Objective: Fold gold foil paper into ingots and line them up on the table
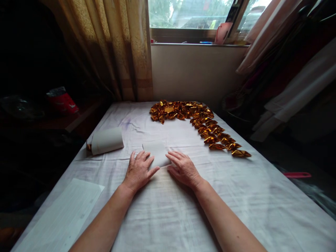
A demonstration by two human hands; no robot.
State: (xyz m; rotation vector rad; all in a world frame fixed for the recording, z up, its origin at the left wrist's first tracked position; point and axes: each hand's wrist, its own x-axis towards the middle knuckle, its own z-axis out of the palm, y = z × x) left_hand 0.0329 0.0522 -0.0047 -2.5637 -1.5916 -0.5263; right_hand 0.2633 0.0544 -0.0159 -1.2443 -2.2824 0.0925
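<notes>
A small white sheet of paper (156, 150) lies on the cloth-covered table between my hands. My left hand (138, 170) rests on its left side and near edge, fingers apart. On the opposite side, my right hand (183, 168) touches the sheet's right edge with its fingertips, the fingers stretched out. Left of my hands is a roll of white-backed sheets (108, 140), with some gold colour showing at its left end. Shiny gold folded foil pieces (181, 110) are heaped at the far edge, and several more (212, 134) run in two rows toward the right.
A larger pale sheet (63, 213) lies at the table's near left. The white cloth (249, 210) covers the table. Beyond the far edge are a wall and a window ledge with a pink cup (223, 33). A curtain (126, 52) hangs at left, clothes (299, 91) at right.
</notes>
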